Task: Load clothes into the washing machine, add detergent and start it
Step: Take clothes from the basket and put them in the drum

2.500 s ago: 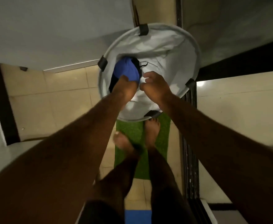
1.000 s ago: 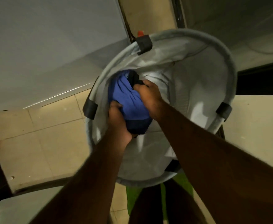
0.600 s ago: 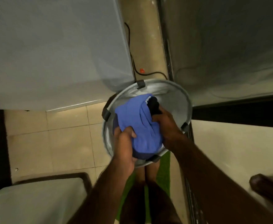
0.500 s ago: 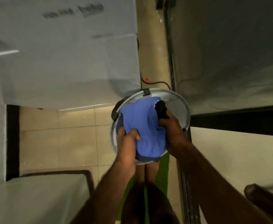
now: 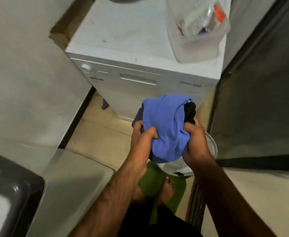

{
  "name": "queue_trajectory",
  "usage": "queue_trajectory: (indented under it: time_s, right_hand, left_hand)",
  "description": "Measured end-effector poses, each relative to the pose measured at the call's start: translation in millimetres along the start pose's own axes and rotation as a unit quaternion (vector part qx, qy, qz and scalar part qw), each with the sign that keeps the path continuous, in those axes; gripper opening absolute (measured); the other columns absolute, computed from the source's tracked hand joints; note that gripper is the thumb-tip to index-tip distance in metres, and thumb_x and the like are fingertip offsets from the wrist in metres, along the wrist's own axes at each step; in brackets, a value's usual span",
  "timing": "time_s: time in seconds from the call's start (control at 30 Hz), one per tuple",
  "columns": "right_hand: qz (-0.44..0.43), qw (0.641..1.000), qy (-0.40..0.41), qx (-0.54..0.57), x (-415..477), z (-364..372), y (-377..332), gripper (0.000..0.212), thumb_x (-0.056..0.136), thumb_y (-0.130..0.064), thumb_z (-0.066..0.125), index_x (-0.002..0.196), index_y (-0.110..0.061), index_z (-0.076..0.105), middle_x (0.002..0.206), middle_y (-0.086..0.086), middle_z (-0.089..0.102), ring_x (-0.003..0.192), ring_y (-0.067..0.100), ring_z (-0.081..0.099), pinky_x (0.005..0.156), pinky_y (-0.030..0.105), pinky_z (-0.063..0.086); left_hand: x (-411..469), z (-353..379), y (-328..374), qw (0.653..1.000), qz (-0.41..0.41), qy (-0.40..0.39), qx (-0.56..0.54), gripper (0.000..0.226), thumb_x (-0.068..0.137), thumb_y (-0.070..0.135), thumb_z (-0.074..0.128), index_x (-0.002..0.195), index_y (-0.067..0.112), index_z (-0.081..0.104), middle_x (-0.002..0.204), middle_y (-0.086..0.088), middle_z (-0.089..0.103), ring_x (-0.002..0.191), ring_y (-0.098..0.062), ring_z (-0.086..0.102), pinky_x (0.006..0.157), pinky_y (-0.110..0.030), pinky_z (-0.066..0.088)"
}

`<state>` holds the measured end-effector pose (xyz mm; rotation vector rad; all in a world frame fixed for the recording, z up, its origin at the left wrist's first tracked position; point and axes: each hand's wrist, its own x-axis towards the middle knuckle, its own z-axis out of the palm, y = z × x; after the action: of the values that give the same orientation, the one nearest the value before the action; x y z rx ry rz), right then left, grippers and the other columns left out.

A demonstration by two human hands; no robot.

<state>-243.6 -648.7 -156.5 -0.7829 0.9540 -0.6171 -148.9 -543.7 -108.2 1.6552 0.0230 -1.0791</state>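
A bundle of clothes (image 5: 166, 124), blue cloth wrapped around a dark garment, is held up in front of me. My left hand (image 5: 143, 136) grips its left underside, and my right hand (image 5: 194, 142) grips its right side by the black piece. The white washing machine (image 5: 140, 48) stands straight ahead, its control panel and drawer facing me; its door is hidden behind the bundle. The grey laundry basket (image 5: 208, 149) sits on the floor below my right hand, mostly hidden.
A clear plastic container (image 5: 200, 26) with packets stands on the machine's top right. A dark glass door (image 5: 260, 100) stands at the right, a grey wall at the left. A counter with a dark sink (image 5: 12, 194) is at lower left. A green mat (image 5: 159, 185) lies under my feet.
Both hands lifted the clothes bundle up out of the basket. The view swung up from the basket to the washing machine ahead.
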Motion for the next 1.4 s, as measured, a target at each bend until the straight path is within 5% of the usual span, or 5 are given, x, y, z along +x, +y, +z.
queue_trajectory:
  time_s: [0.7,0.87,1.1,1.3,1.4]
  right_hand:
    - [0.077,0.89,-0.446,-0.058,-240.4,408.8,122.9,0.025,0.093,-0.004,0.046,0.111,-0.009,0.062,0.079,0.001,0.073,0.075,0.019,0.073,0.07,0.036,0.06]
    - [0.146,0.881,-0.442,-0.086,-290.9,469.4,188.2,0.056,0.079,-0.014,0.054,0.133,-0.003,0.06,0.106,0.016,0.071,0.097,0.032,0.071,0.082,0.043,0.061]
    - [0.218,0.854,-0.439,-0.173,-318.9,509.9,265.4,0.047,0.079,-0.023,0.062,0.124,-0.012,0.068,0.113,0.013,0.075,0.105,0.034,0.072,0.089,0.046,0.059]
    - [0.29,0.829,-0.37,-0.304,-309.9,519.5,308.5,0.044,0.09,-0.042,0.061,0.128,-0.021,0.071,0.126,0.008,0.073,0.113,0.028,0.07,0.085,0.039,0.059]
    - [0.272,0.811,-0.365,-0.368,-303.1,509.2,316.2,0.049,0.079,-0.037,0.063,0.128,-0.036,0.066,0.13,-0.001,0.07,0.12,0.026,0.064,0.081,0.041,0.056]
  left_hand:
    - [-217.7,-415.7,26.9,0.899,0.221,0.33,-0.186,0.047,0.077,0.021,0.059,0.124,0.024,0.057,0.115,0.002,0.069,0.1,-0.012,0.07,0.077,-0.03,0.056]
    - [-237.9,-493.9,-0.8,0.871,0.186,0.391,-0.234,0.032,0.088,0.008,0.058,0.117,0.022,0.06,0.108,0.0,0.071,0.096,-0.016,0.069,0.076,-0.033,0.055]
    - [-244.3,-564.2,-36.4,0.841,0.128,0.463,-0.249,0.04,0.091,0.014,0.057,0.129,0.024,0.055,0.117,0.002,0.068,0.103,-0.017,0.067,0.078,-0.035,0.054]
    - [-224.4,-610.9,-63.2,0.884,0.035,0.426,-0.19,0.049,0.089,0.031,0.059,0.138,0.027,0.055,0.128,0.002,0.067,0.109,-0.019,0.065,0.091,-0.04,0.055]
    - [-215.3,-618.7,-71.3,0.897,-0.018,0.396,-0.195,0.019,0.098,0.026,0.051,0.112,0.02,0.063,0.102,0.001,0.068,0.085,-0.012,0.06,0.066,-0.029,0.043]
